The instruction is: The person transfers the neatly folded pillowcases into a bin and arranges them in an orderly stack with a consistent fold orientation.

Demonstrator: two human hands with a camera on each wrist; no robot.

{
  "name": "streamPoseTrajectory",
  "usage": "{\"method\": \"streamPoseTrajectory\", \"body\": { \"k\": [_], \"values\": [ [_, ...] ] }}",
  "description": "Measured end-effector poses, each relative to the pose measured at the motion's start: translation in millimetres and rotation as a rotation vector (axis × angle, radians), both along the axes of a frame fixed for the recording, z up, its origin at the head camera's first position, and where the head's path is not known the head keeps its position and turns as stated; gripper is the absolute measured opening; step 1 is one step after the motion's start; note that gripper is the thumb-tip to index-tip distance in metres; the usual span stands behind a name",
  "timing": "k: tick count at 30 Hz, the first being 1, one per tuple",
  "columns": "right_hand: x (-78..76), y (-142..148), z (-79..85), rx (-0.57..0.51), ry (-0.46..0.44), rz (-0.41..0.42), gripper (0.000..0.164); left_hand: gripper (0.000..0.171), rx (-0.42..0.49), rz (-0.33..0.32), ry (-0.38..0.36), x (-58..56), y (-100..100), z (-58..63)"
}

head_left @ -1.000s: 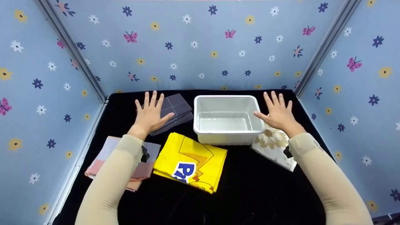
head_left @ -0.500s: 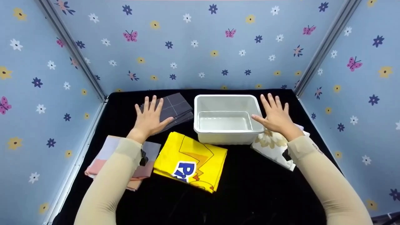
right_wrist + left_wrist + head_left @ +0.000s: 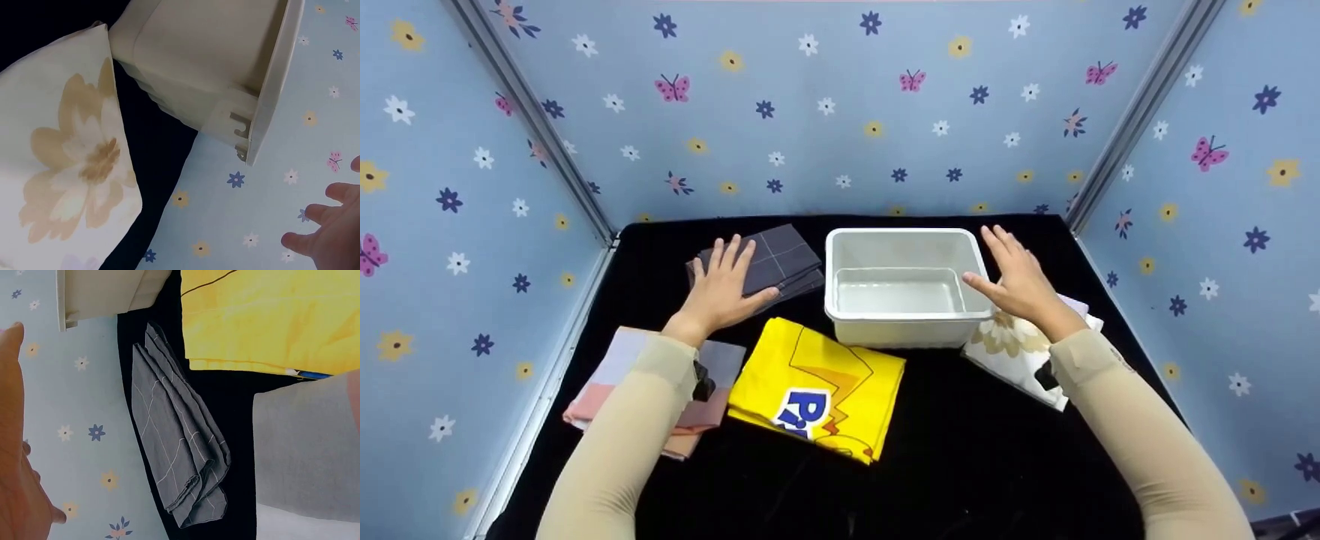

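Observation:
My left hand (image 3: 715,294) hovers palm down with spread, straight fingers, overlapping a folded dark grey cloth with thin white lines (image 3: 780,259) in the head view. In the left wrist view, that grey cloth (image 3: 169,433) lies apart from the hand (image 3: 22,484). My right hand (image 3: 1020,283) is raised beside a light grey plastic bin (image 3: 911,330), its thumb overlapping the rim. Below this hand lies a folded white cloth with a beige flower (image 3: 1009,341), also plain in the right wrist view. Neither hand holds anything.
A folded yellow cloth with blue lettering (image 3: 817,390) lies in front of the bin. Left of it, partly behind my left forearm, is a folded pink, grey and lilac cloth (image 3: 720,375). Flower-patterned walls (image 3: 840,135) enclose the black table surface (image 3: 960,450) on three sides.
Both hands have shifted slightly. The left has come a little nearer to me; the right has moved left and turned more edge-on, its fingers closer together. The cloths and bin stay put.

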State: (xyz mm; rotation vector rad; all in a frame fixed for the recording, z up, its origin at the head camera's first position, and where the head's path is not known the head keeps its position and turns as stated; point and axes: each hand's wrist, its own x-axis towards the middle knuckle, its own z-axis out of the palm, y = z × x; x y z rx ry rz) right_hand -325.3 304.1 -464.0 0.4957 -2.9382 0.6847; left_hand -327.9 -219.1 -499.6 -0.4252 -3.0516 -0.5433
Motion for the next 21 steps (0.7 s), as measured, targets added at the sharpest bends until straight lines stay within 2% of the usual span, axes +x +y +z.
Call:
{"method": "streamPoseTrajectory", "body": {
  "k": [7, 12, 15, 21],
  "values": [
    [2.4, -3.0, 1.1, -0.239, 0.057, 0.041, 0.093, 0.105, 0.134, -0.071, -0.027, 3.0, -3.1, 2.6],
    [3.5, -5.6, 1.5, -0.369, 0.053, 0.035, 0.09, 0.108, 0.2, -0.078, -0.058, 3.1, -2.3, 3.6],
    [4.0, -7.6, 1.4, -0.41, 0.056, 0.03, 0.088, 0.107, 0.216, -0.082, -0.054, 4.0, -1.5, 3.2],
    [5.8, -13.5, -0.1, -0.421, 0.086, 0.043, 0.084, 0.104, 0.243, -0.105, -0.032, 6.9, 0.0, 0.7]
  ]
}}
